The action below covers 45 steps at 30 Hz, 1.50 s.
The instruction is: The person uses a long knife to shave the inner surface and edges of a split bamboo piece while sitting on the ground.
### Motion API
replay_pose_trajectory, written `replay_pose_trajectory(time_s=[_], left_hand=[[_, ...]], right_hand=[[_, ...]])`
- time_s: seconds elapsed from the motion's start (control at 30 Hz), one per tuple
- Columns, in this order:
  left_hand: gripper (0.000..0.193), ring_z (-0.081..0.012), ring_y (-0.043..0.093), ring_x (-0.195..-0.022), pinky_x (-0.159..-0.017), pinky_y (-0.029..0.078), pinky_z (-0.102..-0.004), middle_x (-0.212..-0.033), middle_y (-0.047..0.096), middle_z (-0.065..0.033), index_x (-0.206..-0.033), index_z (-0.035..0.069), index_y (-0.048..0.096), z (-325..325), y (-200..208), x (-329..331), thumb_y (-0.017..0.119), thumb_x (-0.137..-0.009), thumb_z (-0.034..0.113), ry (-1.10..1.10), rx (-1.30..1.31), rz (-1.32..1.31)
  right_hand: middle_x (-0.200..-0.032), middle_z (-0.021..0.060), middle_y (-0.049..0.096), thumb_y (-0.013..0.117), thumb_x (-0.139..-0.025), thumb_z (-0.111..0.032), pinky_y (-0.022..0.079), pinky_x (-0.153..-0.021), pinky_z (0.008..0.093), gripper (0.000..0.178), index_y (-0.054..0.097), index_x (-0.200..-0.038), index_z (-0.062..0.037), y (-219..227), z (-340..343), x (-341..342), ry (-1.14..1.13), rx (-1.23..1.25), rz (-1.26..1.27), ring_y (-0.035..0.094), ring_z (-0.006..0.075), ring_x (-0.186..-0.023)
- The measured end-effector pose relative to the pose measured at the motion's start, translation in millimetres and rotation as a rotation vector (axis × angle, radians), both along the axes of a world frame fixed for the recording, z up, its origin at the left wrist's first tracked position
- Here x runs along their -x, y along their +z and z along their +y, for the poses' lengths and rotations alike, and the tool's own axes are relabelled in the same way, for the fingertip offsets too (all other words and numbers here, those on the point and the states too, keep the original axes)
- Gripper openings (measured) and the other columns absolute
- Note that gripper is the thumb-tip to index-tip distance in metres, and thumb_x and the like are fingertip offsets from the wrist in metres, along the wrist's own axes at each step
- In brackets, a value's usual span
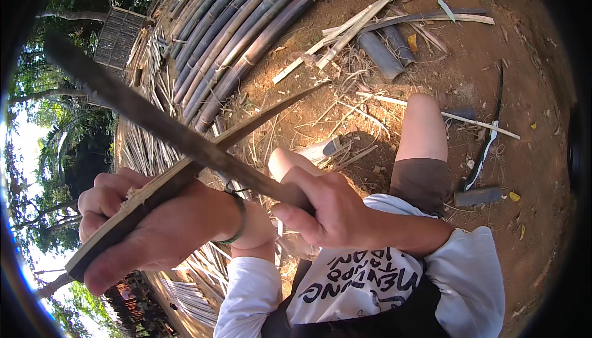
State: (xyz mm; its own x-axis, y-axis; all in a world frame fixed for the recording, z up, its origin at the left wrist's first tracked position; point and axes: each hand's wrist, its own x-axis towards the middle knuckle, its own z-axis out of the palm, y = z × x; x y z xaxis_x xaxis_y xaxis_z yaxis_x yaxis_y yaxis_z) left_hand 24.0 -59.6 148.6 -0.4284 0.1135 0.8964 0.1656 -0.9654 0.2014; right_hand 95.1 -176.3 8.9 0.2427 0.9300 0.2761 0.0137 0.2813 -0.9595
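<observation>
My left hand [163, 230] is wrapped round a split bamboo strip [259, 121], its thumb along the near end. The strip slants up and away to a narrow tip, with a pale cut face and some shavings near my fingers. In my right hand [336, 208] is a machete with a long dark blade [154, 118]; my fist hides its handle. The blade lies across the strip, pointing to the upper left, and appears to touch it just beyond my left hand. A dark band circles my left wrist.
Long bamboo poles [246, 36] lie side by side at the far left. Split strips [370, 17] and short dark bamboo pieces [379, 54] lie ahead on brown soil among shavings. To the right are a long black-and-white object [484, 150] and a dark block [478, 196]. My bare knee [422, 128] is raised.
</observation>
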Motion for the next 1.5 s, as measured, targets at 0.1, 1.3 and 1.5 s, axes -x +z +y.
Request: replay_pose_trajectory(time_s=[0.1, 1.3, 1.5], left_hand=[[0.054, -0.0144, 0.052, -0.050, -0.040, 0.042, -0.0218, -0.065, 0.056, -0.0086, -0.076, 0.003, 0.053, 7.3, 3.7, 16.0, 0.035, -0.104, 0.046, 0.010, -0.031, 0.038], [0.068, -0.0205, 0.058, -0.056, -0.049, 0.053, -0.0277, -0.065, 0.056, -0.0131, -0.077, 0.000, 0.052, 45.9, 15.4, 19.1, 0.037, -0.097, 0.063, 0.295, 0.019, 0.028], [0.087, -0.0217, 0.059, -0.059, -0.051, 0.055, -0.0273, -0.069, 0.056, -0.0159, -0.077, -0.005, 0.053, 58.6, 17.8, 37.1, 0.034, -0.086, 0.079, 0.336, 0.118, 0.074]], right_hand=[[-0.061, 0.0188, 0.058, 0.054, -0.098, -0.039, 0.045, -0.054, 0.0462, 0.042, 0.056, -0.087, 0.0012, -23.6, 14.7, 0.2, 0.030, 0.186, 0.053, 0.061, 0.0380, -0.056], [-0.056, 0.0064, 0.053, 0.038, -0.100, -0.058, 0.042, -0.050, 0.0409, 0.065, 0.064, -0.085, -0.0008, -261.3, 97.4, -45.3, -0.103, 0.655, -0.068, 0.052, 0.0197, -0.048], [-0.056, 0.0080, 0.054, 0.039, -0.099, -0.060, 0.043, -0.050, 0.0416, 0.066, 0.062, -0.080, -0.0020, -199.1, 110.1, -30.0, -0.056, 0.465, -0.162, 0.054, 0.0244, -0.051]])
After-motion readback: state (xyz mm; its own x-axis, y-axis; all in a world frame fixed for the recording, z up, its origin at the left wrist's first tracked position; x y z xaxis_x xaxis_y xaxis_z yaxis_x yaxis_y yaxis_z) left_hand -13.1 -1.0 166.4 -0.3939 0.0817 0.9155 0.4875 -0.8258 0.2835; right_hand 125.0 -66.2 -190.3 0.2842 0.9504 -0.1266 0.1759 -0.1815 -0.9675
